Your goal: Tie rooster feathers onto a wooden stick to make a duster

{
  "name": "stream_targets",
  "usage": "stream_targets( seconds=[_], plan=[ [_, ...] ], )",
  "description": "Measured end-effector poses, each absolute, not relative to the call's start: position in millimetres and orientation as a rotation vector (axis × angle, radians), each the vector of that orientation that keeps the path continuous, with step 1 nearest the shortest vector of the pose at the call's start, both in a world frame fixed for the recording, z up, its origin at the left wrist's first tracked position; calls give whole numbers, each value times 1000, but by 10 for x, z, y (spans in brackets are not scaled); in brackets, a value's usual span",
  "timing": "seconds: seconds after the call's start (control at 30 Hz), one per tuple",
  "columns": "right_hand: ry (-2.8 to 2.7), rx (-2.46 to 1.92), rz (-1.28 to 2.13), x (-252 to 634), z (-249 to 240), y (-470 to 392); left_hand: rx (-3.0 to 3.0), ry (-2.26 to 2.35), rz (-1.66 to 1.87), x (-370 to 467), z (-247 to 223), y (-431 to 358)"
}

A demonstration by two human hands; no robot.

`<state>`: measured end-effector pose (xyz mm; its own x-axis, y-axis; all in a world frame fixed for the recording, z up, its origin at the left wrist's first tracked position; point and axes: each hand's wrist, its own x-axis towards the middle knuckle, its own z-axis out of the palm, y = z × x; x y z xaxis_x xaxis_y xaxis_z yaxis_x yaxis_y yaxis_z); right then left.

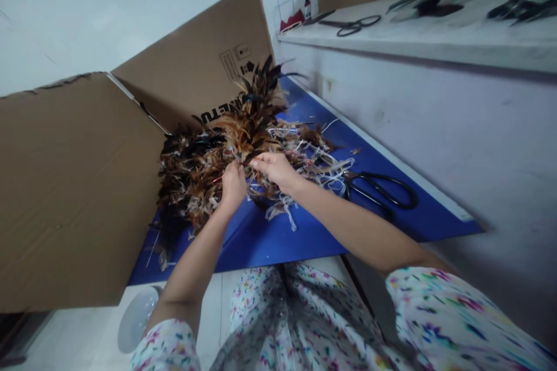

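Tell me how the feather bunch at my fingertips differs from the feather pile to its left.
Your left hand and right hand pinch the feather bunch near its base; no hand grips the feather pile. The bunch extends away from you as a narrow plume, while the pile spreads in a broad heap over the blue surface. Both mix brown and blackish feathers.

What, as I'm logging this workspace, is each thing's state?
Feather bunch: gathered, fanned out
Left hand: closed at its base
Right hand: pinched there too
Other feathers: heaped
White strips: tangled
Nearer scissors: lying down, opening unclear
Shelf scissors: lying flat
Cardboard panels: standing, angled together
Bottle: upright
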<state>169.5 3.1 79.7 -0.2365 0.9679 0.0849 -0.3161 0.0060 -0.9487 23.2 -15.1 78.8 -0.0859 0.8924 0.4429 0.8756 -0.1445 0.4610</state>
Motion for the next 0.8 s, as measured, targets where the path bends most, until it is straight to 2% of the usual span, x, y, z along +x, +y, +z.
stream_targets(
  seconds=[0.2,0.33,0.6,0.8],
  plan=[
    [-1272,-910,1513,1711,809,23,1958,1999,1075,137,874,-185],
    [-1490,-862,1342,1734,785,9,2163,2159,837,160,923,-257],
    [-2116,-948,644,1931,1136,-410,2385,2409,32,163,1068,-492],
    [-2446,-904,73,2011,1466,-698,2664,2338,-218,98,1079,-508]
  ],
)
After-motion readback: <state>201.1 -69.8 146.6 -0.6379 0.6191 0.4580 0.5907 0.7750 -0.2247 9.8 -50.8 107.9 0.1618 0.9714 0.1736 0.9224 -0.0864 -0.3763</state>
